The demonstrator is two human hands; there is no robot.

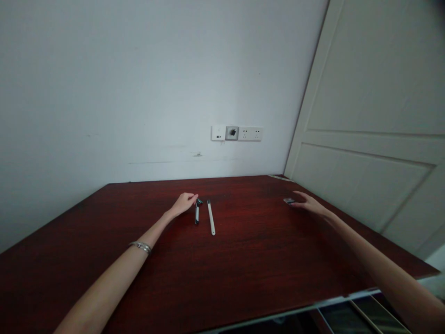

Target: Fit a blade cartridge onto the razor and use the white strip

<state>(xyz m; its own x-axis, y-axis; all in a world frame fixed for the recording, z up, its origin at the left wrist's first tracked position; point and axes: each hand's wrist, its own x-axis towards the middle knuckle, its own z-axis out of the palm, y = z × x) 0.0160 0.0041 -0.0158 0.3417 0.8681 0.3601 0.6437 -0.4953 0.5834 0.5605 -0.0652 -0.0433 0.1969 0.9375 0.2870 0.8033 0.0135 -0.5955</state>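
One razor (197, 214) just right of my left hand (184, 202).
Long axis near-far; can't tell grip, left or right hand (310, 204).

Razor (197, 214), flat piece (288, 201) well apart

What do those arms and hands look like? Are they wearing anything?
Bare arms, no sleeves showing. The left hand and right hand wear no gloves. A silvery bracelet circles the left forearm; the right forearm has none.
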